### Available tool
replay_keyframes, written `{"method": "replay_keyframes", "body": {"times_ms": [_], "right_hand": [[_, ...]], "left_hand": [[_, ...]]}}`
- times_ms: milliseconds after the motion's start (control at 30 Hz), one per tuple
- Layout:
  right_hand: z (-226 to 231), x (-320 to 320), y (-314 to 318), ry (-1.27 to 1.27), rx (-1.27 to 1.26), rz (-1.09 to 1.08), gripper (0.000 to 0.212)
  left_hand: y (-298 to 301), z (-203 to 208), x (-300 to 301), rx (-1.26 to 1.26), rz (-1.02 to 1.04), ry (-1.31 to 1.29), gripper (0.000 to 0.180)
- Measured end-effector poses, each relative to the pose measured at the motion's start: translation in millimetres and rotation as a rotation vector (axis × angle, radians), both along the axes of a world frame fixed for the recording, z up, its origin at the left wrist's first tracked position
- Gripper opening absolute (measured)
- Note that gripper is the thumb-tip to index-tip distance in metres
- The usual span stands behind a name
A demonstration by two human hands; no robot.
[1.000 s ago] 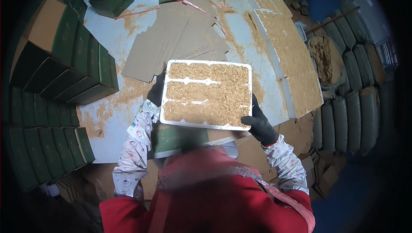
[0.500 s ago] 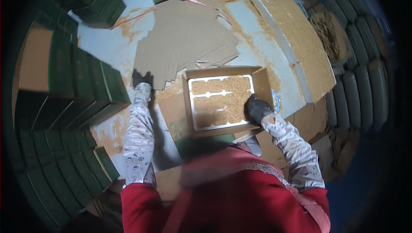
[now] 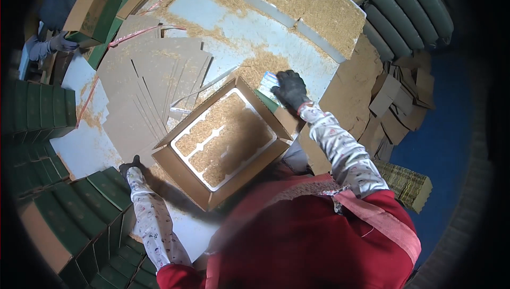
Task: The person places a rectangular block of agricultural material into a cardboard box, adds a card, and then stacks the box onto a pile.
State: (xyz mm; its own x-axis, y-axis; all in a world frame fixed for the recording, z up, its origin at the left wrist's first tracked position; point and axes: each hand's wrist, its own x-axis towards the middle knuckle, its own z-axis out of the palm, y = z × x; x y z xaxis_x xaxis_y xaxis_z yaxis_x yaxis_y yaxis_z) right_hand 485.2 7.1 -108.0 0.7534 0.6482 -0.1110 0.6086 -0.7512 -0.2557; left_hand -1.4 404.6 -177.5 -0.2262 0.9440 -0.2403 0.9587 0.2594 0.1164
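A cardboard box (image 3: 183, 193) stands tilted to the view before me, its top uncovered. Inside it a white foam tray (image 3: 249, 97) is filled with tan, shaving-like material. Beyond the box's right corner, my right hand (image 3: 291, 89), black-gloved, has its fingers apart over the edge of some small printed cards (image 3: 269, 82); whether it grips one is unclear. My left hand (image 3: 131, 166), also gloved, is at the near edge of the flat grey cardboard sheets (image 3: 143, 71), thumb and fingers apart and nothing seen in them.
Green boxes (image 3: 85, 204) are stacked along the left. At the upper left a co-worker's gloved hand (image 3: 62, 43) is at a green and brown box (image 3: 95, 15). Shavings fill long white trays (image 3: 297, 7) at the back. Folded cardboard (image 3: 396, 103) and grey-green sacks (image 3: 406, 12) lie right.
The view has turned, and the box now sits at a slant. My right hand has moved from the box's right inner side to the cards outside it. A co-worker's hands have come into view.
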Motion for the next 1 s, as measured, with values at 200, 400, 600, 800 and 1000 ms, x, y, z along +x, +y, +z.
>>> {"method": "replay_keyframes", "body": {"times_ms": [200, 400, 600, 800, 1000], "right_hand": [[-44.8, 9.8, 9.1, -0.244, 0.134, 0.085, 0.045], [-73.0, 13.9, 1.6, -0.301, 0.23, 0.067, 0.038], [-82.8, 18.6, -7.7, -0.342, 0.321, 0.06, 0.033], [-39.8, 17.0, -11.5, -0.222, 0.357, 0.19, 0.043], [-40.3, 13.6, -9.7, -0.15, -0.156, 0.422, 0.071]], "left_hand": [[-36.3, 87.6, 1.5, 0.267, -0.274, -0.791, 0.027], [-171.5, 220.9, 92.7, 0.789, -0.523, -0.582, 0.018], [-260.0, 233.1, 159.9, 0.651, -1.64, -0.274, 0.023], [-279.5, 207.7, 167.8, 0.06, -1.762, -0.066, 0.019], [-283.1, 191.8, 175.9, -0.159, -1.744, 0.037, 0.021]]}}
